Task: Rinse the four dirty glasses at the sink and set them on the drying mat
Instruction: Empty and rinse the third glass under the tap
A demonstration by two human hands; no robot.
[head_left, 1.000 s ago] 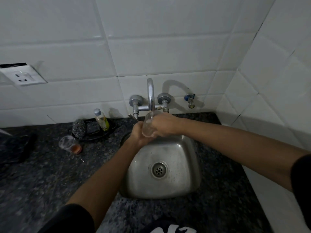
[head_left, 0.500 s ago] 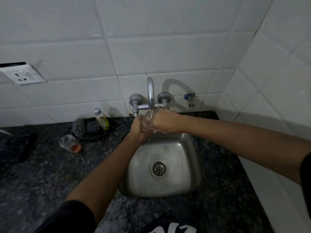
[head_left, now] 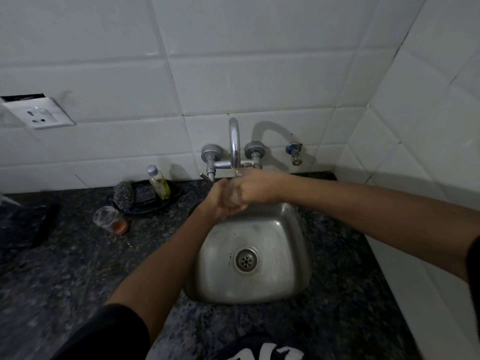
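From the head camera, both hands met right under the tap (head_left: 234, 141), over the back edge of the steel sink (head_left: 298, 255). The left hand (head_left: 218, 201) cupped a clear glass (head_left: 233, 197) from below and the side, fingers curled round it. The right hand (head_left: 255, 187) came in from the other side, fingers wrapped over the glass as well, so the glass sat clamped between the two, just beneath the spout. Whether water was running was too blurred to tell.

Off to the left on the dark speckled desk (head_left: 78, 268) stood a second glass (head_left: 110, 220), upright, with an orange residue in its bottom, well apart from the sink. Behind it lay a dark dish (head_left: 153, 203) holding a scrubber (head_left: 124, 197) and a small bottle (head_left: 159, 182) leaning toward the wall. A dark mat (head_left: 24, 224) lay at the far left edge of the desk.

On the white tiled wall, a socket (head_left: 39, 116) sat up left, and a small valve (head_left: 295, 153) to the right of the tap.
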